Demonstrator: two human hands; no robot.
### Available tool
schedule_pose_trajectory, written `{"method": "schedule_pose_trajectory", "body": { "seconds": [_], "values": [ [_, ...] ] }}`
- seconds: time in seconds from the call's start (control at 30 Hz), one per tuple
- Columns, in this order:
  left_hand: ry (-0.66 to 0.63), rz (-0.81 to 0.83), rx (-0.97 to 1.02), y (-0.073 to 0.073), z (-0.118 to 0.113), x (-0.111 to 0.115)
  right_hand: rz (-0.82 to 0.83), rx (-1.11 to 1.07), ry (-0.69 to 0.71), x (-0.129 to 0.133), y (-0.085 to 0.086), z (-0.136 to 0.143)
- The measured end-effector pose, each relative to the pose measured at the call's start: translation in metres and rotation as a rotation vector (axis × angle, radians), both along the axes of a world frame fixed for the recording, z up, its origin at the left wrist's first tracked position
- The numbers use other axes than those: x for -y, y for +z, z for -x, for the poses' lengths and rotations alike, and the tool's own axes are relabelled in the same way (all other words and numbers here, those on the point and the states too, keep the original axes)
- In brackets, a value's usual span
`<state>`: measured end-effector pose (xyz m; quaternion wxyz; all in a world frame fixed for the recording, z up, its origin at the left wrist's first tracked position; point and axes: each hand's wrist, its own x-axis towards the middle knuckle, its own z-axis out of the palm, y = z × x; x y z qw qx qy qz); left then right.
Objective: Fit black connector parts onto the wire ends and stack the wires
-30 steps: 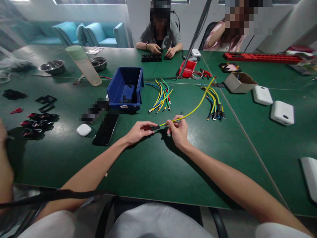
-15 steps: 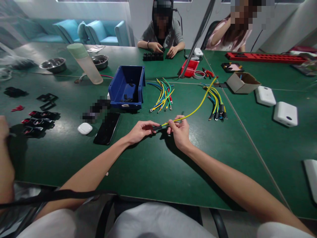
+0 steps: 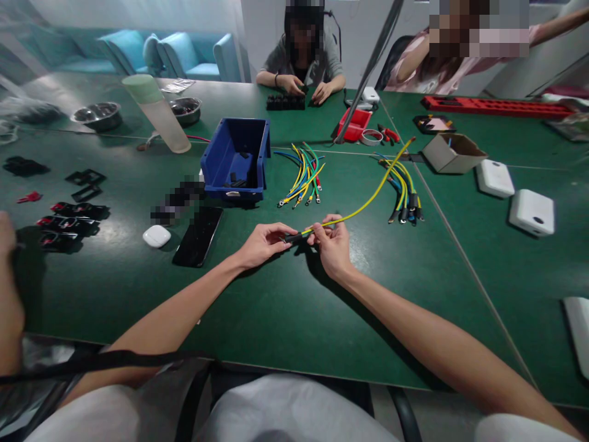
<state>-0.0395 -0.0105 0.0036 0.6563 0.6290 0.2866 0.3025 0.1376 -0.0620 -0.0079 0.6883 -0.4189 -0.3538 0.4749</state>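
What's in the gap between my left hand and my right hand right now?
In the head view, a black sleeve and a short stretch of yellow wire span from left hand to right hand, above the green table.

Plain off-white clothing (image 3: 294, 408) shows below the worktop's (image 3: 276, 319) near edge; forearms (image 3: 202, 291), left hand (image 3: 259, 247) and right hand (image 3: 335, 248) are bare.

Left of centre I see a phone (image 3: 197, 238); upper left, a bottle (image 3: 161, 120) and a blurred, perhaps plastic, bundle (image 3: 30, 110).
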Motion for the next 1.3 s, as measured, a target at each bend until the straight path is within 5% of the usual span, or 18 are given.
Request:
{"method": "schedule_pose_trajectory", "body": {
  "seconds": [0.57, 1.3],
  "values": [
    [0.193, 0.060, 0.012, -0.004, -0.005, 0.004, -0.003, 0.037, 0.003, 0.000, -0.002, 0.000],
    [0.237, 0.144, 0.006, 0.004, -0.011, 0.018, -0.009, 0.022, 0.022, -0.001, -0.003, -0.002]
  ]
}}
